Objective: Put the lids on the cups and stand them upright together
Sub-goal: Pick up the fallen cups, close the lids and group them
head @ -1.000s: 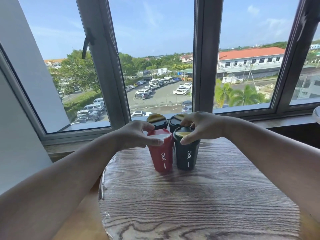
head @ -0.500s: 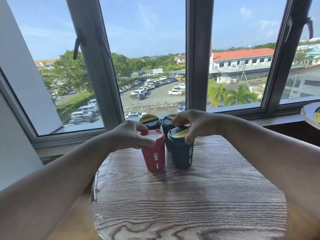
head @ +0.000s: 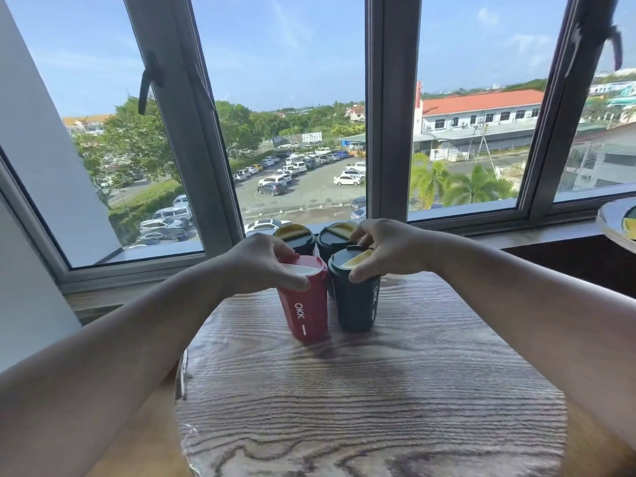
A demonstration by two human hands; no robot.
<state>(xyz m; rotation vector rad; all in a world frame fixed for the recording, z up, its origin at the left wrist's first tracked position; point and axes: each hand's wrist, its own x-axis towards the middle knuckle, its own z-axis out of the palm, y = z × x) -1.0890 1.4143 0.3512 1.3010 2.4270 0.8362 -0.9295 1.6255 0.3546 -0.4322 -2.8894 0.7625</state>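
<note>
From the head view, all four cups stand in a tight cluster at the far side of the table [head: 344,407], near the window. The left hand [head: 261,263] curls over the red cup [head: 304,304], thumb on the near rim of its lid [head: 303,270] and fingers hooked over the far rim. The right hand [head: 389,249] grips the front dark cup [head: 356,304] the same way, thumb tip on the near edge of its lid [head: 346,261]. Both lids look seated, though I cannot tell whether they are pressed home all round. That is the first risk: push down on one edge only and the opposite side may ride up, leaving a lid that pops off later. The red cup seems to lean slightly, though the wide lens may exaggerate it. These cups taper to narrow bases, so a hard off-centre push could tip one into its neighbour, which stands just beside it. The two back cups [head: 294,237] sit right behind the knuckles, so fingers pulling away carelessly could clip a lid or knock one towards the window ledge. The tabletop looks glossy, so a cup might skid rather than stay put under a sideways shove. Whether anything is inside the cups is hidden from me.
</note>
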